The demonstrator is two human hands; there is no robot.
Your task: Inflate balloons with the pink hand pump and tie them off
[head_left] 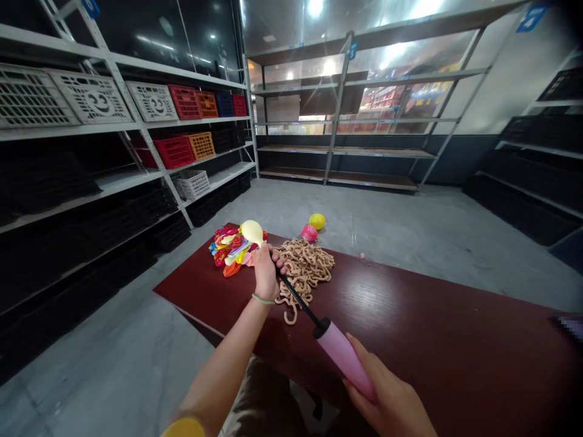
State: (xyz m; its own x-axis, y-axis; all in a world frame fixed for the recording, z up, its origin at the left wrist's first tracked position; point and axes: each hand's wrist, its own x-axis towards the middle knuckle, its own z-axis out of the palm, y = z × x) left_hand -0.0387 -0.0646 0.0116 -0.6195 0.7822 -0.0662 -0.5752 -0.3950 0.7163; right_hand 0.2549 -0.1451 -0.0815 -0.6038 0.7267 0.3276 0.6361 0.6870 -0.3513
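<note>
A pink balloon pump [346, 357] with a black rod slants over the table's near side, its rod drawn out. My left hand [266, 270] is closed around the far end of the rod, which the fingers mostly hide. From the top of that hand sticks a pale yellow balloon [252, 232], slightly filled, its neck at the thumb and fingers. My right hand [387, 391] is wrapped around the pink barrel at lower right. Beside the left hand lie a pile of colourful uninflated balloons [230, 252] and a heap of beige rope-like strands [307, 267].
The dark red table [401, 309] stretches to the right, with a blurred dark object [571, 328] at its edge. Beyond it, a yellow balloon [317, 221] and a pink balloon [309, 233] are on the floor. Shelves with crates [173, 152] line the left; metal racks [339, 115] stand behind.
</note>
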